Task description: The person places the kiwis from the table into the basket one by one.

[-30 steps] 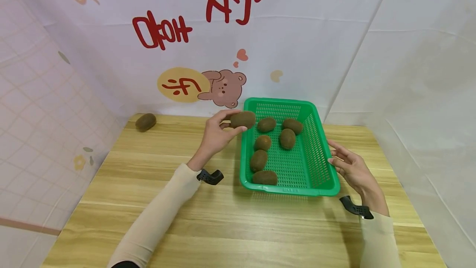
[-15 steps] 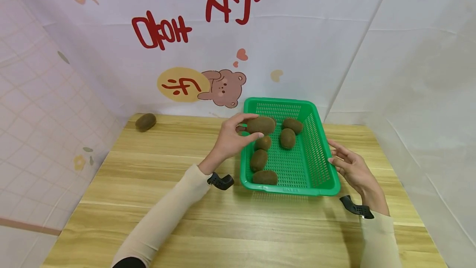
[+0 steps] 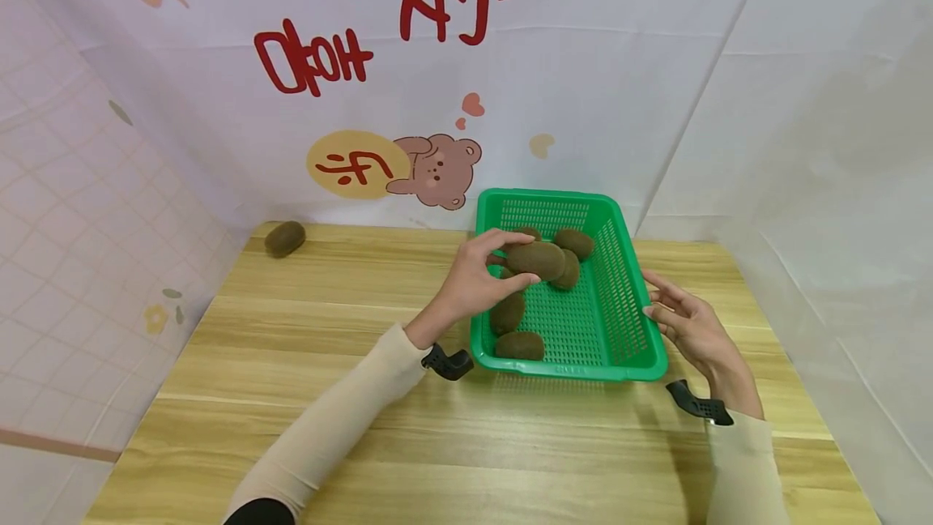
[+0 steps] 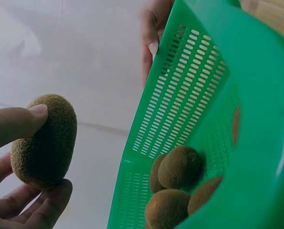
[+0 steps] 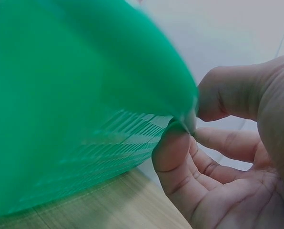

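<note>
My left hand (image 3: 472, 280) holds a brown kiwi (image 3: 538, 261) between thumb and fingers, over the left part of a green plastic basket (image 3: 564, 371). In the left wrist view, the held kiwi (image 4: 45, 140) stays apart from the basket wall. Several kiwis lie inside the basket, among them a front kiwi (image 3: 520, 345) and a back right kiwi (image 3: 575, 243); the left hand and its kiwi partly cover others. My right hand (image 3: 688, 326) pinches the basket's right rim, thumb and fingertips meeting at the edge in the right wrist view.
One more kiwi (image 3: 285, 239) lies at the back left corner of the wooden table (image 3: 350, 298). A white printed cloth (image 3: 605, 87) hangs behind the table, and pale sheets flank it on both sides.
My left hand has carried its kiwi rightward from the basket's left rim to over the inside, and slightly nearer me. The right hand keeps its place on the rim.
</note>
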`<state>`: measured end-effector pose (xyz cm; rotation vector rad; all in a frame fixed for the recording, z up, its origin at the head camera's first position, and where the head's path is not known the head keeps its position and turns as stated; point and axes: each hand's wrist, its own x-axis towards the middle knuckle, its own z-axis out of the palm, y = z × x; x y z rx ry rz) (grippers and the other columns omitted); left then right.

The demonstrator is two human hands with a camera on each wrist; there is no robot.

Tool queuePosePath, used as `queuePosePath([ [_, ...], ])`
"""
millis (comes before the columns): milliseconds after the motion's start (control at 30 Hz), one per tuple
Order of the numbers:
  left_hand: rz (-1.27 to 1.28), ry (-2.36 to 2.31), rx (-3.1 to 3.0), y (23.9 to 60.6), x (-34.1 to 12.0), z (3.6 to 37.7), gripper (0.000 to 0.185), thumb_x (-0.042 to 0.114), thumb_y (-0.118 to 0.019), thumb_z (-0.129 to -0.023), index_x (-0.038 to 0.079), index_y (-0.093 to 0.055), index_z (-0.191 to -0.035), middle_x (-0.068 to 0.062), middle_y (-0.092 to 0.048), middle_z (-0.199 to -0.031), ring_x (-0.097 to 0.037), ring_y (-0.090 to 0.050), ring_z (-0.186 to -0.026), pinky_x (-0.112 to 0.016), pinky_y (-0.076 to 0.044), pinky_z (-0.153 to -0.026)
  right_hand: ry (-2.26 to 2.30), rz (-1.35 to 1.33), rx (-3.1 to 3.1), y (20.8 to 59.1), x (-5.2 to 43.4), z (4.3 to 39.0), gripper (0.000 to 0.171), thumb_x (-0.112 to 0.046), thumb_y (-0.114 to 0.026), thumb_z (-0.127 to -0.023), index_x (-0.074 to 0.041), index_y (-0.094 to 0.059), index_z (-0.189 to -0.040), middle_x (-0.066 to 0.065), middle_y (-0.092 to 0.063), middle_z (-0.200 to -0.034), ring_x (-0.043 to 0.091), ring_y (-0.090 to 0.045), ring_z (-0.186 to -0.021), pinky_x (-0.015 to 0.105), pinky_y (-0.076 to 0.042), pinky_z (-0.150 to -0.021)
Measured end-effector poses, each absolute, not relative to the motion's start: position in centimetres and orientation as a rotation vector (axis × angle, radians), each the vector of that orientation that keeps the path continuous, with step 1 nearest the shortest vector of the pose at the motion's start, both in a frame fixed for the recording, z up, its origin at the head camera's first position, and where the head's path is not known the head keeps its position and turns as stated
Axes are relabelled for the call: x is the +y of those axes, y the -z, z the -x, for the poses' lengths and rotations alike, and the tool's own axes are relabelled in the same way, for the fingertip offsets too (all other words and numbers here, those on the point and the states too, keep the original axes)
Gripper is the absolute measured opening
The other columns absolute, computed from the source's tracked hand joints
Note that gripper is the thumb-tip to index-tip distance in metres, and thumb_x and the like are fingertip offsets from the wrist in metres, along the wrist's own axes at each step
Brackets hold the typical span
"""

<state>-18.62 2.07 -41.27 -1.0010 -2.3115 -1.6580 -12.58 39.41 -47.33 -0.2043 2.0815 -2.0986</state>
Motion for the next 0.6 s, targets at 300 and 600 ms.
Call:
queuePosePath([
  [300,1.066,1.648,-2.320,41.38,2.68,18.26,0.046,0.018,-0.084,-0.087,0.010,-0.069,-0.129,-0.007,-0.069,-0.119,-0.021,-0.065,-0.106,-0.039,-0.062,-0.088,2.115,0.221,2.073,47.44,39.48,12.68,0.069,-0.003,-0.059,-0.103,-0.004,-0.024,-0.163,0.007,-0.056,-0.119,0.009,-0.066,-0.100,0.022,-0.060,-0.084],
  [600,1.054,1.695,-2.319,41.45,2.02,18.47,0.046,0.018,-0.083,-0.088,0.011,-0.067,-0.131,-0.005,-0.068,-0.121,-0.019,-0.063,-0.108,-0.043,-0.060,-0.091,2.123,0.224,2.058,47.35,39.45,12.66,0.069,-0.003,-0.059,-0.103,-0.003,-0.024,-0.163,0.006,-0.056,-0.119,0.009,-0.066,-0.100,0.022,-0.060,-0.085],
])
